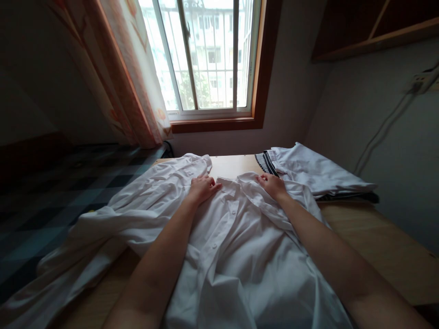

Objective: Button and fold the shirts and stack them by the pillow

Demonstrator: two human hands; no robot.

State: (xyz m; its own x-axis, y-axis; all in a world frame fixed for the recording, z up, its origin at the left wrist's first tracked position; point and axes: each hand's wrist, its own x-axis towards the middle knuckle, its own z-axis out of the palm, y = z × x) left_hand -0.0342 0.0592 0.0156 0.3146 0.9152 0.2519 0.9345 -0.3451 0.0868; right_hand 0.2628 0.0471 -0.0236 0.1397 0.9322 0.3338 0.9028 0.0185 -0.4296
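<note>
A white button-up shirt (236, 246) lies spread face up on a wooden table (377, 242), its collar toward the window. My left hand (202, 187) rests on the shirt's left shoulder beside the collar, fingers bent and pressed against the cloth. On the right side of the collar sits my right hand (272, 185), its fingers curled onto the fabric. Both forearms reach forward over the shirt's front. One sleeve (85, 237) trails off the table's left edge.
A folded white garment (315, 171) with a dark striped band lies at the table's far right. A window (206, 59) with a patterned curtain (133, 77) is straight ahead. A bed with checked cover (44, 196) is on the left, and a cable (384, 132) runs down the right wall.
</note>
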